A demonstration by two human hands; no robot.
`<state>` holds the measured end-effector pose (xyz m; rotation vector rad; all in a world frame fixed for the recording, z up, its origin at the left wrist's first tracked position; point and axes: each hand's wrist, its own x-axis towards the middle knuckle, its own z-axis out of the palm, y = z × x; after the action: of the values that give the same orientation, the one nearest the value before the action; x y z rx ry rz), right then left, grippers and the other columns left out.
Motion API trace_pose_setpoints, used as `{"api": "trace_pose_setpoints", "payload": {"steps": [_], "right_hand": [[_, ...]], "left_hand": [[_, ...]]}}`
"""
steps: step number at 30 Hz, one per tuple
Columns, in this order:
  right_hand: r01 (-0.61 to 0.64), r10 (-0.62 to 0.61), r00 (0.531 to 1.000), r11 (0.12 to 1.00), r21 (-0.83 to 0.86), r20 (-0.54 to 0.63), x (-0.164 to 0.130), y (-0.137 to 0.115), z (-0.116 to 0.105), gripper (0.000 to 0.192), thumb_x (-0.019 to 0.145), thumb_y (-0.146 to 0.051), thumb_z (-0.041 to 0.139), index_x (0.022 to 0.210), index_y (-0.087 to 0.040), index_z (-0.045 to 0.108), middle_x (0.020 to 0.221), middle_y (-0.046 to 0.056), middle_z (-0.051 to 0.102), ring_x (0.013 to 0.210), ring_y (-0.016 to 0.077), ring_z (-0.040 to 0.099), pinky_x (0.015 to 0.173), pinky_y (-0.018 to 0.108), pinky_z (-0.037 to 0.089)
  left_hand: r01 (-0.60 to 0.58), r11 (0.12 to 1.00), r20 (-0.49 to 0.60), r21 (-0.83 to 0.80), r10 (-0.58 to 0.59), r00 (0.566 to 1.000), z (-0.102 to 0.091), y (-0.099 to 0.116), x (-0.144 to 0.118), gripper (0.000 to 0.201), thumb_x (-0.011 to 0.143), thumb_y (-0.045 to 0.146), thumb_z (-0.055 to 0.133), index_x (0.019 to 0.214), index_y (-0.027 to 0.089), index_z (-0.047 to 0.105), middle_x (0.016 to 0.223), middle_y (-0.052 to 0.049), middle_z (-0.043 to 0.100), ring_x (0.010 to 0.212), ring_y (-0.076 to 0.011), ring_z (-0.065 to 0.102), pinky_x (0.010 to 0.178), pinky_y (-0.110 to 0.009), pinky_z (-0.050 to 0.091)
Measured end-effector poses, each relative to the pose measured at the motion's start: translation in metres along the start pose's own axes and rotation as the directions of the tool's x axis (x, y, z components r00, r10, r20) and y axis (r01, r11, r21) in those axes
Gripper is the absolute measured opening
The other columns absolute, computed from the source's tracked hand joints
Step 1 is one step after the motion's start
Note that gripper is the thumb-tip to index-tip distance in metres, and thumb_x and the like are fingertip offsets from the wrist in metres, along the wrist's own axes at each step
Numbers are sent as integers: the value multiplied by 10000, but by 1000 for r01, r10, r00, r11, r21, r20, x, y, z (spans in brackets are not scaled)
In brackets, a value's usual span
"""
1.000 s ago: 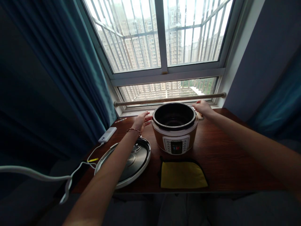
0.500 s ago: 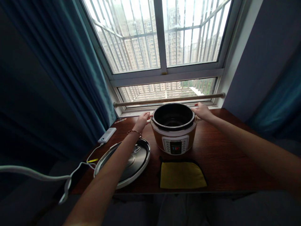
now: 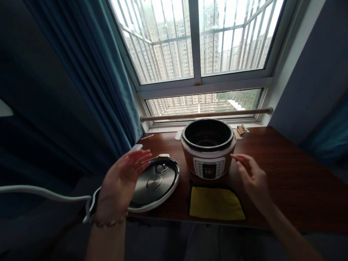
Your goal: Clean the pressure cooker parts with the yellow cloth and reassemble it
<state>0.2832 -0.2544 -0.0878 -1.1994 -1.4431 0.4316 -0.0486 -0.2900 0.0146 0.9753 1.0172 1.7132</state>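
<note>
An electric pressure cooker [image 3: 208, 154] stands lidless on the table, its dark inner pot [image 3: 208, 134] seated inside. Its round lid [image 3: 152, 183] lies to the left with the metal inner side up. My left hand [image 3: 122, 181] is raised above the lid's left edge, fingers stretched out and holding nothing. Just right of the cooker's body, my right hand [image 3: 251, 174] hovers with loosely bent fingers and nothing in them. In front of the cooker a yellow cloth [image 3: 216, 203] with black edging lies flat.
The brown wooden table [image 3: 288, 174] reaches back to a barred window [image 3: 197, 43]. A rail [image 3: 206, 115] crosses low in front of the glass. White cables [image 3: 49, 194] hang at the left, by a blue curtain [image 3: 108, 90]. A white device [image 3: 136, 147] is partly hidden behind my left hand.
Both hands have let go of the cooker's side handles and drawn back toward me, the left one over the lid. The handles now show. The view has shifted slightly left.
</note>
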Motion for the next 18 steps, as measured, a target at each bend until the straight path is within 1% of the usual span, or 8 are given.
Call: {"api": "trace_pose_setpoints", "payload": {"steps": [2, 4, 7, 9, 10, 12, 15, 18], "right_hand": [[-60, 64, 995, 997, -51, 76, -47, 16, 11, 246, 882, -324, 438, 1045, -217, 588, 1049, 47, 659, 956, 179, 623, 828, 306, 499], [-41, 56, 990, 992, -120, 128, -88, 38, 26, 247, 879, -315, 441, 1004, -204, 622, 1049, 58, 660, 990, 195, 612, 879, 333, 488], [33, 36, 957, 972, -232, 288, -131, 69, 45, 298, 877, -280, 438, 1103, -198, 613, 1176, 66, 611, 1166, 224, 509, 977, 384, 434], [62, 61, 920, 953, -296, 387, -144, 85, 51, 355, 878, -276, 433, 1195, -194, 568, 1265, 61, 552, 1260, 238, 412, 1009, 406, 408], [73, 76, 903, 942, -327, 422, -148, 91, 52, 379, 877, -277, 431, 1228, -190, 547, 1300, 59, 522, 1287, 245, 372, 1016, 416, 401], [107, 94, 877, 918, -383, 471, -150, 100, 52, 413, 877, -277, 424, 1269, -181, 514, 1347, 54, 473, 1315, 256, 321, 1028, 432, 385], [179, 79, 857, 882, -437, 509, -149, 107, 51, 433, 883, -275, 406, 1299, -185, 485, 1379, 37, 433, 1326, 255, 299, 1046, 432, 360], [223, 60, 850, 858, -462, 523, -149, 109, 52, 430, 889, -277, 392, 1300, -191, 485, 1385, 25, 425, 1323, 246, 308, 1046, 413, 365]], "left_hand": [[53, 998, -56, 32, -51, 997, -21, -23, -42, 256, 779, 356, 565, 897, 157, 676, 939, -79, 696, 922, -239, 633, 774, -347, 529], [145, 984, -103, 105, -134, 986, -38, -62, -80, 283, 776, 381, 567, 900, 154, 682, 920, -91, 702, 879, -254, 649, 776, -368, 535], [126, 907, -44, 402, -118, 992, -48, -131, -123, 290, 801, 401, 534, 861, 167, 694, 890, -94, 710, 854, -263, 663, 764, -372, 548], [-97, 746, 145, 658, 1, 989, -44, -172, -138, 278, 843, 320, 489, 1022, 203, 666, 1100, -81, 660, 1054, -250, 595, 916, -377, 483], [-259, 641, 306, 723, 40, 951, -39, -189, -141, 307, 852, 285, 472, 1107, 217, 628, 1196, -73, 610, 1149, -246, 531, 961, -388, 451], [-479, 387, 496, 787, 64, 866, -28, -214, -140, 412, 865, 233, 446, 1274, 222, 496, 1331, -60, 496, 1277, -242, 390, 1025, -438, 380], [-629, 97, 634, 771, -22, 773, -13, -237, -131, 517, 882, 220, 417, 1389, 209, 315, 1431, -49, 354, 1337, -239, 279, 1049, -480, 332], [-693, -55, 691, 719, -52, 721, -8, -255, -125, 536, 881, 266, 428, 1398, 224, 291, 1447, -26, 326, 1325, -237, 304, 1029, -463, 348]]}}
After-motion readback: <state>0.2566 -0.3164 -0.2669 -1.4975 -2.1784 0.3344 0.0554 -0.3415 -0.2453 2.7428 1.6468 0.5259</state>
